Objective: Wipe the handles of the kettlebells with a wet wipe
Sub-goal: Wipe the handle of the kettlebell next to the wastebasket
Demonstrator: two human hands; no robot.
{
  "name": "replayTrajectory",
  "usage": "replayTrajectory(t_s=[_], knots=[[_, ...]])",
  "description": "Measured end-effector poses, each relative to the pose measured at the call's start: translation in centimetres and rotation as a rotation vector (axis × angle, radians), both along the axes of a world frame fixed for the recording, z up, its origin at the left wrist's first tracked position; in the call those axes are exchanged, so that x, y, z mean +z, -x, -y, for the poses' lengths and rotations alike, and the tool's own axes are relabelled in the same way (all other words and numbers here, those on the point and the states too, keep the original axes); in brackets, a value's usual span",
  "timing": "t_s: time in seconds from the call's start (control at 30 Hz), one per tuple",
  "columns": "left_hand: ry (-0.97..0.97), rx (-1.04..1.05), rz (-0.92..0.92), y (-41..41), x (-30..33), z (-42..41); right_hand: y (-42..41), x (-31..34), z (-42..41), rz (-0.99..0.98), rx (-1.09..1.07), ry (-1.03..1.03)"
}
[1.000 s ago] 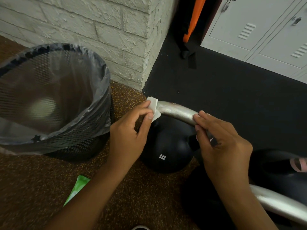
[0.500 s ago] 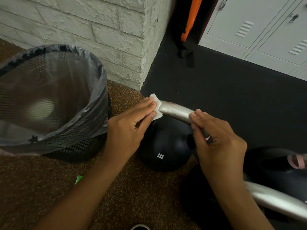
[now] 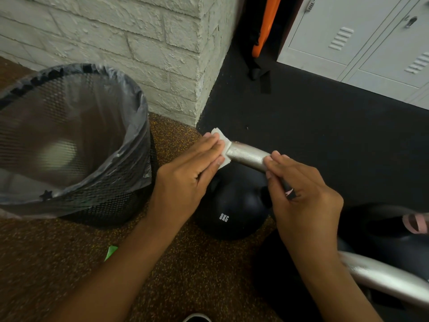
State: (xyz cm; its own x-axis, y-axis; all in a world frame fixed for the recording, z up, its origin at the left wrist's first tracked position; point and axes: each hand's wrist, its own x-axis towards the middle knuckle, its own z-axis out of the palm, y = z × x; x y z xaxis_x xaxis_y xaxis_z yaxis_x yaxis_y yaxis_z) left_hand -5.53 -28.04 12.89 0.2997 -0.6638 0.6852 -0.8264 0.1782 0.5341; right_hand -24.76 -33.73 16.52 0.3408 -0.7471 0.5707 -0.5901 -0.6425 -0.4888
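A black kettlebell (image 3: 232, 205) marked 8KG stands on the floor, its silver handle (image 3: 247, 156) arching over it. My left hand (image 3: 185, 175) holds a small white wet wipe (image 3: 224, 145) wrapped round the handle's left end, fingers over the top and thumb below. My right hand (image 3: 304, 196) grips the handle's right part, fingertips curled over the metal. A second kettlebell's silver handle (image 3: 385, 277) shows at the lower right, partly behind my right forearm.
A black mesh waste bin (image 3: 69, 145) with a plastic liner stands close on the left. A white brick wall corner (image 3: 204, 66) rises behind. Grey lockers (image 3: 362, 38) line the far right. A green packet (image 3: 111, 251) lies on the brown floor by my left forearm.
My left hand has shifted the wipe slightly up and round the handle's left end, its fingers flatter over it. My right hand keeps its grip; the view has drifted a little.
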Motion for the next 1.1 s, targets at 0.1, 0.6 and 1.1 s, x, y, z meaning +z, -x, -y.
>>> replayTrajectory(t_s=[0.1, 0.6, 1.1], knots=[[-0.006, 0.04, 0.05, 0.6, -0.6, -0.3, 0.0, 0.0, 0.1, 0.0, 0.008, 0.001], [-0.009, 0.043, 0.045, 1.1, -1.0, -0.7, 0.0, -0.2, 0.0, 0.019, 0.0, 0.011], [0.024, 0.008, 0.03, 0.8, 0.2, 0.2, -0.1, -0.2, 0.0, 0.034, -0.007, 0.0]])
